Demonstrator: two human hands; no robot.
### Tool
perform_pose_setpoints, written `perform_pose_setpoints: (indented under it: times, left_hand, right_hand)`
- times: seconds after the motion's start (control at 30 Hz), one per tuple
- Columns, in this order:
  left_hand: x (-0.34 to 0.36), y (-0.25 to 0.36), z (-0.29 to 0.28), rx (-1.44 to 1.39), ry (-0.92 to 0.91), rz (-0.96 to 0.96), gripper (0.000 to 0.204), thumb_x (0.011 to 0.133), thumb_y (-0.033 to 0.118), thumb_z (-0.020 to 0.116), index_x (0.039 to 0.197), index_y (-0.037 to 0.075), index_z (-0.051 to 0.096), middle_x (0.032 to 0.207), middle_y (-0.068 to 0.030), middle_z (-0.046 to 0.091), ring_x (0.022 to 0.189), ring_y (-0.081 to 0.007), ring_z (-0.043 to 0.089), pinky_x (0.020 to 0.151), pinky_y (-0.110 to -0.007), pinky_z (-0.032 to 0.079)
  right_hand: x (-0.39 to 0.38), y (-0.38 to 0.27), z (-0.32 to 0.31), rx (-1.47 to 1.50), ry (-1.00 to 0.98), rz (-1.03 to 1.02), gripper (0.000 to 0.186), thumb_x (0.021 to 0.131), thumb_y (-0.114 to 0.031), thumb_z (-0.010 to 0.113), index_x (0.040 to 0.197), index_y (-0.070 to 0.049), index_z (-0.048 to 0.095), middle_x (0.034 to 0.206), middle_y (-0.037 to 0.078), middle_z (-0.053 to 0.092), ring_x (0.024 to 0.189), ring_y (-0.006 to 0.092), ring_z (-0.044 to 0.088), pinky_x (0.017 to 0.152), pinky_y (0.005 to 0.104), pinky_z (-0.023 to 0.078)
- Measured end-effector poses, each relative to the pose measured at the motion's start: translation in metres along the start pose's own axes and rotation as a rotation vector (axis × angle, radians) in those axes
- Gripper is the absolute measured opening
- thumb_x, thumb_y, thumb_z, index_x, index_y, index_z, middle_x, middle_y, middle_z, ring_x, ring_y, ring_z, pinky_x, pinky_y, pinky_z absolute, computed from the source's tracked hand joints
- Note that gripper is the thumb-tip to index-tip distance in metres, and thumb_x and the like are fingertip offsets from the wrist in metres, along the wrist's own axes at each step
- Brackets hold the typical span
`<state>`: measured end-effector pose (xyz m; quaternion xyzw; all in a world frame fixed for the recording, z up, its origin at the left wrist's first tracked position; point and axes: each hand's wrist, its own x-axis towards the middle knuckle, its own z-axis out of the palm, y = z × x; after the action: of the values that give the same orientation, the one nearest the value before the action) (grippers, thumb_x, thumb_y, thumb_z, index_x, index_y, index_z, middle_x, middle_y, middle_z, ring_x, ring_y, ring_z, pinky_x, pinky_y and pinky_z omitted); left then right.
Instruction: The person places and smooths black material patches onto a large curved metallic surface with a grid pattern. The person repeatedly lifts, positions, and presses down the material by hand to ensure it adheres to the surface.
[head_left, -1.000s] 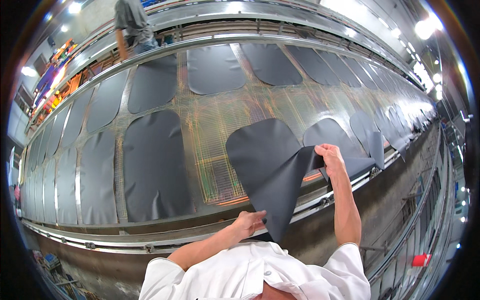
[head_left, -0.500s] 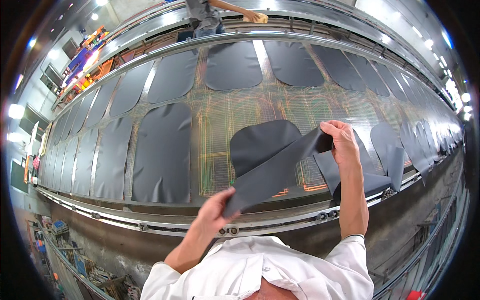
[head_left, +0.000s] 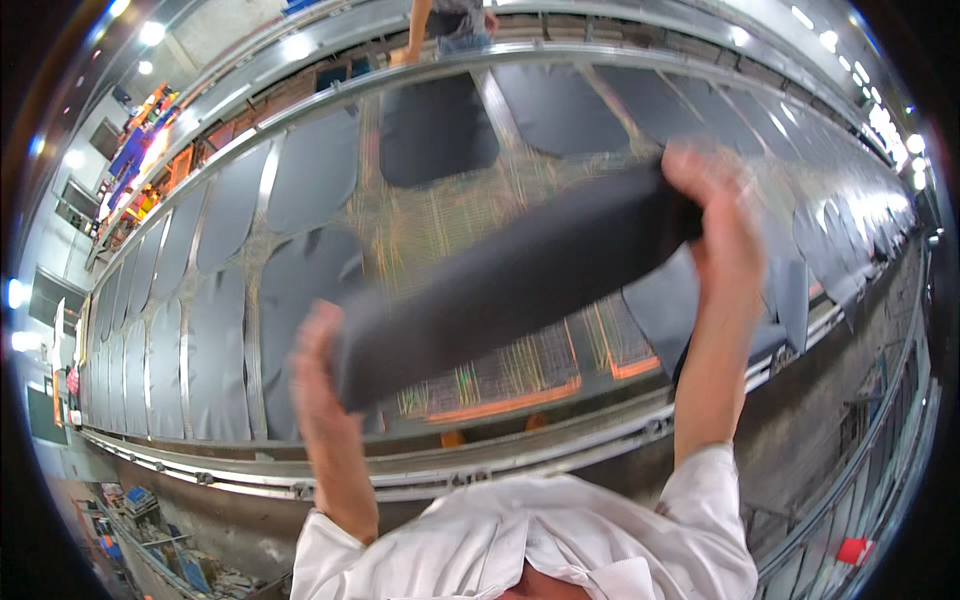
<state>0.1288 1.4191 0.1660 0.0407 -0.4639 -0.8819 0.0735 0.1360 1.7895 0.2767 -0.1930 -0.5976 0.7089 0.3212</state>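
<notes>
A dark grey sheet panel (head_left: 520,280) stretches between my two hands above the long table, slanting up to the right and blurred by motion. My left hand (head_left: 322,355) grips its lower left end. At its upper right end, my right hand (head_left: 712,200) is closed on the edge. Beneath the panel, the table surface (head_left: 520,365) shows green and orange line marks. A flat dark panel (head_left: 310,320) lies to the left of the marks, and loose, partly folded panels (head_left: 665,310) lie to the right, near my right forearm.
Rows of dark panels (head_left: 215,355) cover the table on both sides. A metal rail (head_left: 560,455) runs along the near edge. Across the table a person (head_left: 462,22) stands by another long table. Shelving (head_left: 150,520) with stacked items is at lower left.
Both hands have lifted the panel off the table and spread it wider. My left hand moved left and up, my right hand up. The view has shifted, and the far person's arm has changed position.
</notes>
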Motion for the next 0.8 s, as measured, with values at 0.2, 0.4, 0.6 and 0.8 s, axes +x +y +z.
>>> perform_pose_setpoints:
  times: [0.2,0.4,0.6,0.8]
  left_hand:
    - [0.114,0.175,0.073,-0.273,-0.838,-0.137,0.034,0.096,0.008,0.053,0.128,-0.002,0.053,0.119,-0.016,0.06,0.107,-0.0242,0.06,0.092,-0.037,0.053]
    - [0.079,0.162,0.065,0.249,-0.17,0.089,0.029,0.095,0.024,0.062,0.117,0.006,0.064,0.113,-0.0066,0.066,0.103,-0.0134,0.062,0.089,-0.028,0.048]
    - [0.13,0.139,0.059,0.211,-0.401,-0.136,0.022,0.092,0.022,0.065,0.108,0.007,0.065,0.105,-0.0058,0.068,0.1,-0.015,0.064,0.088,-0.033,0.053]
    - [0.194,0.086,0.101,0.292,-0.301,-0.23,0.024,0.088,0.021,0.069,0.106,0.007,0.062,0.096,-0.0075,0.066,0.095,-0.0217,0.065,0.092,-0.055,0.053]
  right_hand:
    - [0.031,-0.109,0.082,0.332,-0.592,-0.377,0.013,0.09,-0.014,0.06,0.088,-0.002,0.064,0.082,0.008,0.069,0.07,0.016,0.067,0.056,0.0266,0.053]
    - [0.024,-0.059,0.047,0.324,-0.384,-0.078,0.023,0.085,-0.014,0.071,0.106,-0.004,0.066,0.096,0.004,0.068,0.088,0.0135,0.064,0.079,0.027,0.048]
    - [0.027,-0.039,0.027,0.216,-0.482,0.015,0.017,0.084,-0.016,0.072,0.097,-0.006,0.066,0.09,0.001,0.067,0.079,0.0106,0.065,0.067,0.0246,0.051]
    - [0.103,0.02,0.062,0.169,-0.349,0.176,0.013,0.085,-0.013,0.069,0.094,-0.006,0.064,0.091,0.004,0.066,0.078,0.0127,0.064,0.061,0.0275,0.054]
